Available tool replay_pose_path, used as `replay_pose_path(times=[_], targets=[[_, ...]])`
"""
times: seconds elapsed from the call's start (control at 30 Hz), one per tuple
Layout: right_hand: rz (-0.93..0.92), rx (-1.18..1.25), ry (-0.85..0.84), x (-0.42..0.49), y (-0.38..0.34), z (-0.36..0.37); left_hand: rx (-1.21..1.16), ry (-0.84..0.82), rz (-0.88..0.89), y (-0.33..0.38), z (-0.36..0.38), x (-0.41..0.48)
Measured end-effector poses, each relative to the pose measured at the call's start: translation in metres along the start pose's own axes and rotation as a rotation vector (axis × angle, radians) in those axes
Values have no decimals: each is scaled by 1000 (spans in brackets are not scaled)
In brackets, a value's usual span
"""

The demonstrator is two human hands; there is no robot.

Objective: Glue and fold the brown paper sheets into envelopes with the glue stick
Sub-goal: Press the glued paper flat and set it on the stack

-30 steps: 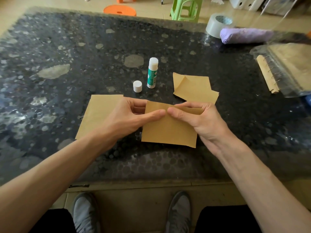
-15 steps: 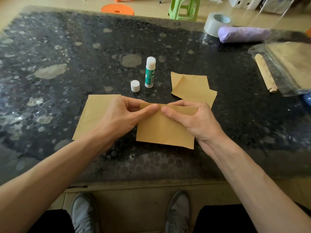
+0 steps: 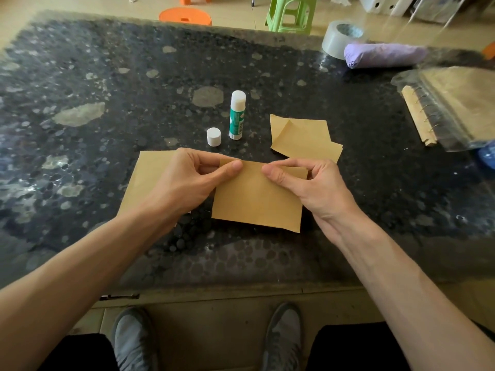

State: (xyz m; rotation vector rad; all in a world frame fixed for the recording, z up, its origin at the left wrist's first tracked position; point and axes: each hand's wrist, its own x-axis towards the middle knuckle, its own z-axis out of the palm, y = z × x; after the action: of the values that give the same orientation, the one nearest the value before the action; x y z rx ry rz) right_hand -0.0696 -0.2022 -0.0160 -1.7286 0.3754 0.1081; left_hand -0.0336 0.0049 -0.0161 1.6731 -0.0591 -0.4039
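While the folded brown paper sheet (image 3: 257,202) rests on the dark speckled table (image 3: 107,76) between the hands, its far edge is pinched by the left hand (image 3: 187,183) and the right hand (image 3: 308,183), thumbs uppermost. Should pressure be uneven, the flap may be bonded askew or creased. The uncapped green-and-white glue stick (image 3: 237,116) stands beyond the left thumb. Compared with one second earlier, the thumbs have been spread apart.

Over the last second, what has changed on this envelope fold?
The thumbs of the left hand and right hand, nearly touching before, have slid slightly apart along the top fold of the brown paper. Both hands still pinch it. Glue stick, cap, flat sheet and folded pile unmoved.
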Motion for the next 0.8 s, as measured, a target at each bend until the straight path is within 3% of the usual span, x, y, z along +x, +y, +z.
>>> replay_pose_path(times=[0.8], targets=[[93, 94, 59, 2, -2, -9, 17, 59, 27, 3, -7, 4]])
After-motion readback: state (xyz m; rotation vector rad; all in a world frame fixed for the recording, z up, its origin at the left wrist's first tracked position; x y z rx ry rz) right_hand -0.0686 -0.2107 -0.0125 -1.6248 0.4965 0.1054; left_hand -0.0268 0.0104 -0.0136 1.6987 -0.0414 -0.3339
